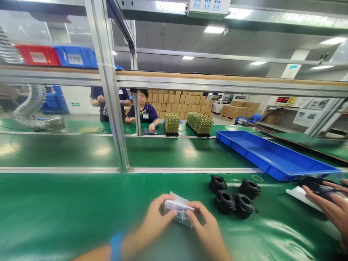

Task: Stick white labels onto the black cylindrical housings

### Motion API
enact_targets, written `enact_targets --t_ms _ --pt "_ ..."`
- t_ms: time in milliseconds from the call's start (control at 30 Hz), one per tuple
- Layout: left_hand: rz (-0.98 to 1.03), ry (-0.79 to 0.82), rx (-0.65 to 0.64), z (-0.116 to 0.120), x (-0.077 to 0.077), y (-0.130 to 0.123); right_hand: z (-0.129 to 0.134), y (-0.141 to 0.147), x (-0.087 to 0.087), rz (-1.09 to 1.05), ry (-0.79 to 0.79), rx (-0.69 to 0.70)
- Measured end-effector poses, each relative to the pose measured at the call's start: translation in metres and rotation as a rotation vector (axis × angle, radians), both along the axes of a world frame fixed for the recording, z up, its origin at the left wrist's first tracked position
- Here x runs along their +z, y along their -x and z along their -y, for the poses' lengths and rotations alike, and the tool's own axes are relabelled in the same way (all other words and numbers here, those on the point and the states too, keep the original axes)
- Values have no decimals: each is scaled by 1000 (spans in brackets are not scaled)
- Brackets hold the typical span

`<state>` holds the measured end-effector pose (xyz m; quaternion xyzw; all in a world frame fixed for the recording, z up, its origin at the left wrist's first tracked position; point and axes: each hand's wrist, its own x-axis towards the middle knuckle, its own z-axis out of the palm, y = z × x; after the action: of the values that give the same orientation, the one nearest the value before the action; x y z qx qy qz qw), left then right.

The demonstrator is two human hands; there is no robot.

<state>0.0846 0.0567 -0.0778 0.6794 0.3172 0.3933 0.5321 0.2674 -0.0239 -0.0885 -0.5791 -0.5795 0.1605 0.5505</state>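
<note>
A small white sheet of labels (179, 211) is held between both hands above the green mat (67, 214). My left hand (157, 215) pinches its left side between thumb and fingers; a blue band circles that wrist. On the right side of the sheet, my right hand (205, 224) has its thumb and fingers closed. Just right of my hands stand several round black parts (225, 201) with open centres, grouped close together. A thin yellow ring (257, 178) lies behind them.
A long blue tray (282, 159) sits at the back right. Another person's hands (331, 206) hold a dark object at the right edge. A metal post (110, 87) rises left of centre. Stacked green parts (199, 124) and two people are across the bench.
</note>
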Motion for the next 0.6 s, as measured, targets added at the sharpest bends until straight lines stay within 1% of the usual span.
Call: enact_targets --t_ms 100,167,300,467,600 --pt "-78 -120 94 1 3 0 -2 1 3 -10 2 56" --pt "-87 -143 81 1 4 0 -2 2 5 -15 7 82" --pt "-14 -122 -2 -2 4 -1 -1 5 9 -23 28 99" --pt "1 -59 -4 -5 -2 -3 -1 4 7 -33 52 77" --pt "-8 -19 34 -7 -5 -6 -3 3 6 -24 63 46"
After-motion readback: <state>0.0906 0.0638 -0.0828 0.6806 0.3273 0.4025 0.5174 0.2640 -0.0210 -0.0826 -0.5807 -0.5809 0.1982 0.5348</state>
